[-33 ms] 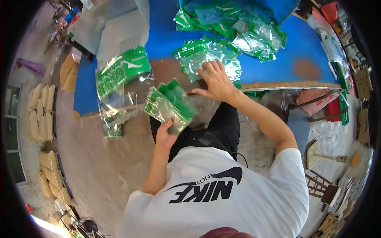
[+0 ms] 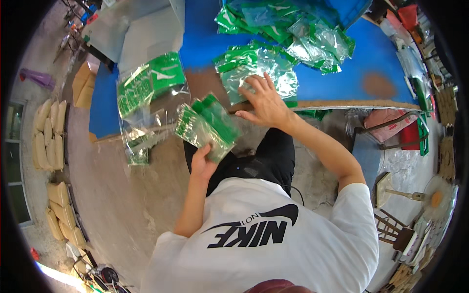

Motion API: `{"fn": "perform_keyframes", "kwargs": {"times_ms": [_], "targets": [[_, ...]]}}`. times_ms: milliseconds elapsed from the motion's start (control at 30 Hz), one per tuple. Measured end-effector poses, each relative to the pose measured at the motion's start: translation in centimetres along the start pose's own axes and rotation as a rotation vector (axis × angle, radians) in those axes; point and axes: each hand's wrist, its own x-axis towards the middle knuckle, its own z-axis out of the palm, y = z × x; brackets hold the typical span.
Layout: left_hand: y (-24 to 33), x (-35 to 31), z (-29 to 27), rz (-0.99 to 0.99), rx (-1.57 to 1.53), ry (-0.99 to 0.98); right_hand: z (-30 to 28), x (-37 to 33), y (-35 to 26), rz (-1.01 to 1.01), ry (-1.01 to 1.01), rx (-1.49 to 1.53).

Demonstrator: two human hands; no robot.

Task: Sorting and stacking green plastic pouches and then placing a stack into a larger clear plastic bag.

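Note:
My left hand (image 2: 203, 162) is closed on a fanned bundle of green-and-clear plastic bags (image 2: 209, 128), held over my lap just off the table's front edge. My right hand (image 2: 266, 102) lies with fingers spread on a small pile of the same kind of plastic bags (image 2: 281, 78) near the front edge; nothing shows gripped in it. Behind that pile is a larger heap of green-and-clear bags (image 2: 312, 41). To the left, more green printed bags (image 2: 155, 80) lie on the table, their clear ends hanging over the edge.
The blue tabletop (image 2: 342, 90) has worn brown patches. A grey box-like panel (image 2: 151, 41) stands at the back left. Stacks of tan packages (image 2: 50, 136) line the left side. On the right are a pink bag (image 2: 386, 123), a fan (image 2: 435, 198) and a wooden chair (image 2: 391, 229).
The view has shifted slightly. My right fingers have moved a little over the small pile, and the bundle in my left hand has tilted slightly.

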Motion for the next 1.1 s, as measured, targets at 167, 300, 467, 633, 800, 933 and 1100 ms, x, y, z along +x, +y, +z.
{"fn": "perform_keyframes", "kwargs": {"times_ms": [167,300,467,633,800,933,1100], "targets": [[0.2,2.1,0.8,0.042,-0.075,0.082,1.2,0.8,-1.5,-0.339,-0.080,0.451],[0.7,1.7,1.7,0.006,-0.008,0.070,1.7,8.0,4.4,0.004,0.385,0.289],[0.2,0.8,2.4,-0.004,0.148,0.146,1.2,13.1,10.8,0.105,-0.081,0.093],[0.3,0.9,2.5,-0.033,0.255,0.108,1.8,11.5,10.7,0.216,0.049,0.134],[1.4,0.7,4.9,-0.043,0.126,0.120,-1.9,6.7,-0.2,-0.169,0.483,0.218],[1.5,1.3,4.3,-0.037,0.150,0.061,-1.0,1.4,-5.3,-0.478,0.020,0.327],[0.6,1.2,4.6,-0.028,0.301,0.178,-0.8,3.7,-0.6,0.025,-0.086,0.616]]}}
